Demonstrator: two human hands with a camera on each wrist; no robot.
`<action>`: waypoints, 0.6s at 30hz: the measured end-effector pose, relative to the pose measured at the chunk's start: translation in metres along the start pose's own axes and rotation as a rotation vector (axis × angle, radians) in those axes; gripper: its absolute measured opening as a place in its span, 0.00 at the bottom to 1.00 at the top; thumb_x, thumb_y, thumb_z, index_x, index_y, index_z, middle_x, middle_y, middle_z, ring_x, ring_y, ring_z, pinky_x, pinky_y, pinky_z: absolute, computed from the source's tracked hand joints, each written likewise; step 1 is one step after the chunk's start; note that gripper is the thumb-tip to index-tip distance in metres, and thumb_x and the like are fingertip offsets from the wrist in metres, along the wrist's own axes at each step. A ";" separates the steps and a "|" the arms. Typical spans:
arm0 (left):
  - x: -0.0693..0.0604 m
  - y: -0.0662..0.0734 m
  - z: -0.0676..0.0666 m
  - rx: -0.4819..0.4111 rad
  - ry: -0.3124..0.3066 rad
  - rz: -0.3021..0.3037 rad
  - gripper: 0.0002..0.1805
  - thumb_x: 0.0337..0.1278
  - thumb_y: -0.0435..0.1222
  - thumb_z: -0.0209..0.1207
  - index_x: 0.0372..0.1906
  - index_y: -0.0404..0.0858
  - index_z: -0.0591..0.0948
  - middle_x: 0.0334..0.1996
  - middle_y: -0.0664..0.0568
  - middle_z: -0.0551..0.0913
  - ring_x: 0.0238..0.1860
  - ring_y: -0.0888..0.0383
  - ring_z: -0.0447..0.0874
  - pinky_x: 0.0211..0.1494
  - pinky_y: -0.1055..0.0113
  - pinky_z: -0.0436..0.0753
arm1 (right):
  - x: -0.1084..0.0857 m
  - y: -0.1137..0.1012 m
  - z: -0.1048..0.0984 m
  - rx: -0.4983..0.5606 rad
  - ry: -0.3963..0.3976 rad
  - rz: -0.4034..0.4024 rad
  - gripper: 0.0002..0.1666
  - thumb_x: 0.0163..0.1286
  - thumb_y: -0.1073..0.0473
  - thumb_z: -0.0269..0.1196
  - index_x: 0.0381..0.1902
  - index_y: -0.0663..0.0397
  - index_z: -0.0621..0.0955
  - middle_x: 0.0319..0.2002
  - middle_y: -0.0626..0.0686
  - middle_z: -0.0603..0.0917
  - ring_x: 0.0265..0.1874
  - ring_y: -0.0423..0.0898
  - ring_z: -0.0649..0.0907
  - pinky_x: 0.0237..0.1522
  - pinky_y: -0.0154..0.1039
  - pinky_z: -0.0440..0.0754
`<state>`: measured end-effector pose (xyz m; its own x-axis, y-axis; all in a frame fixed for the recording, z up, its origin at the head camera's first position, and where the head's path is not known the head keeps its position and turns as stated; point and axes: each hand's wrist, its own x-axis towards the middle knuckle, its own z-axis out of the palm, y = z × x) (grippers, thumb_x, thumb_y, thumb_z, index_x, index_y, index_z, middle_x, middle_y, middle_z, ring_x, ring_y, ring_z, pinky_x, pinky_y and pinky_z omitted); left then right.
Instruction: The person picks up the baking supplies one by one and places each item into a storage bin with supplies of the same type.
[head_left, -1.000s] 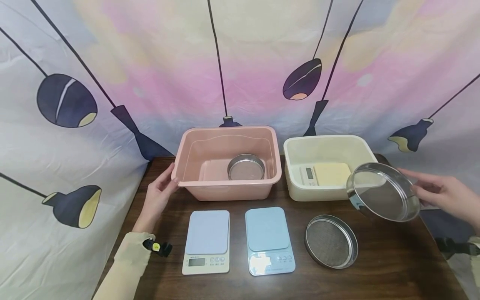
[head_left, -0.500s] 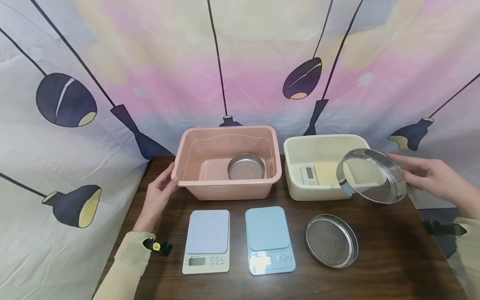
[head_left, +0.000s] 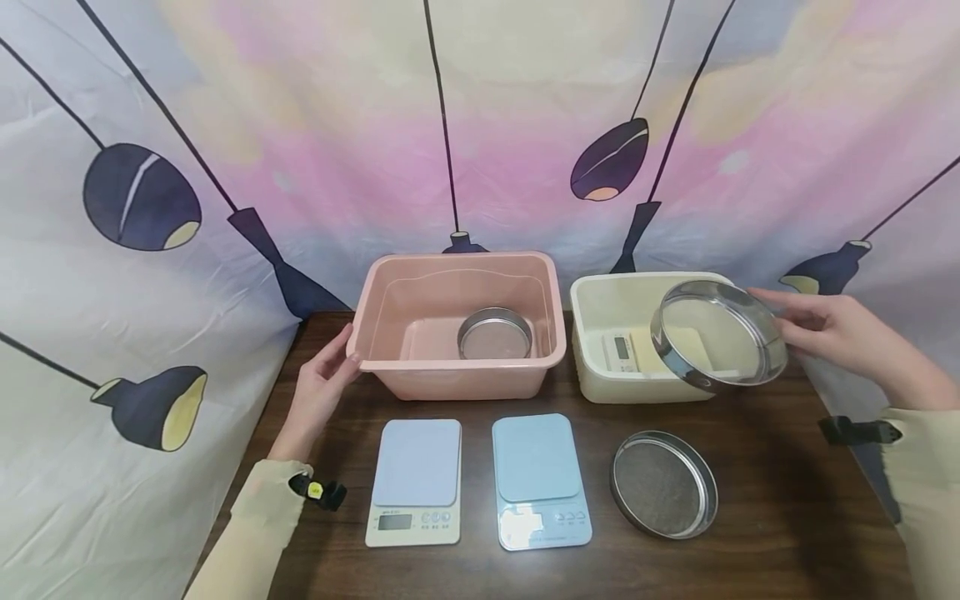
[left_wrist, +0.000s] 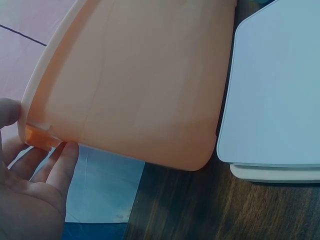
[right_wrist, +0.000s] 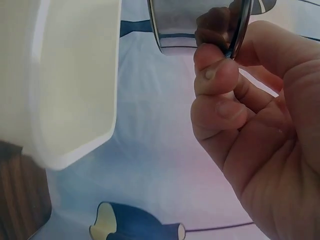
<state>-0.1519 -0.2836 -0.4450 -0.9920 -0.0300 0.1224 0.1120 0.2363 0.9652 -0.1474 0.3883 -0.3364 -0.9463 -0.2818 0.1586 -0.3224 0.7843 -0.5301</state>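
My right hand [head_left: 847, 333] pinches a round metal sieve [head_left: 677, 360] by its right rim. The sieve is tilted and hangs over the right front of the cream basin [head_left: 637, 390], overlapping the scale inside in the head view. Thumb and fingertips on the sieve's metal wall [right_wrist: 175, 25] show in the right wrist view. My left hand [head_left: 318, 400] grips the left rim of the pink basin [head_left: 450, 367]; the left wrist view has the thumb on the rim and the fingers [left_wrist: 62, 167] beneath. Inside the pink basin lies a smaller sieve [head_left: 495, 340].
Inside the cream basin is a kitchen scale [head_left: 621, 354] with a yellow platform. In front of the basins, on the dark wooden table [head_left: 600, 575], stand a lavender-topped scale [head_left: 417, 467], a blue scale [head_left: 538, 462] and another sieve [head_left: 663, 485]. A patterned cloth [head_left: 337, 125] hangs behind.
My right hand has carried the sieve up and left, from beside the cream basin's right front to above its inside. The left hand stays on the pink basin.
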 end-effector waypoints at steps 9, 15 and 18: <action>0.001 -0.001 0.000 -0.019 -0.006 0.004 0.31 0.79 0.36 0.56 0.80 0.38 0.64 0.78 0.39 0.64 0.58 0.71 0.80 0.56 0.78 0.83 | 0.022 -0.013 -0.004 -0.010 -0.057 -0.019 0.32 0.73 0.70 0.59 0.74 0.52 0.75 0.27 0.43 0.85 0.21 0.40 0.80 0.26 0.27 0.76; 0.000 -0.002 0.000 -0.031 -0.005 0.023 0.31 0.79 0.35 0.56 0.80 0.38 0.65 0.79 0.40 0.64 0.59 0.71 0.79 0.57 0.78 0.82 | 0.036 -0.025 0.001 0.022 -0.068 -0.013 0.30 0.72 0.70 0.59 0.72 0.56 0.76 0.25 0.45 0.84 0.20 0.41 0.77 0.22 0.33 0.74; 0.000 -0.003 0.000 -0.046 -0.003 0.034 0.30 0.78 0.35 0.56 0.80 0.37 0.65 0.79 0.39 0.63 0.59 0.72 0.79 0.57 0.78 0.83 | 0.043 -0.031 0.004 0.030 -0.078 -0.027 0.30 0.73 0.70 0.59 0.72 0.55 0.76 0.25 0.45 0.84 0.20 0.43 0.78 0.22 0.34 0.76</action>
<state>-0.1522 -0.2843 -0.4480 -0.9877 -0.0201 0.1548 0.1481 0.1927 0.9700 -0.1777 0.3494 -0.3167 -0.9321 -0.3457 0.1079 -0.3454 0.7594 -0.5514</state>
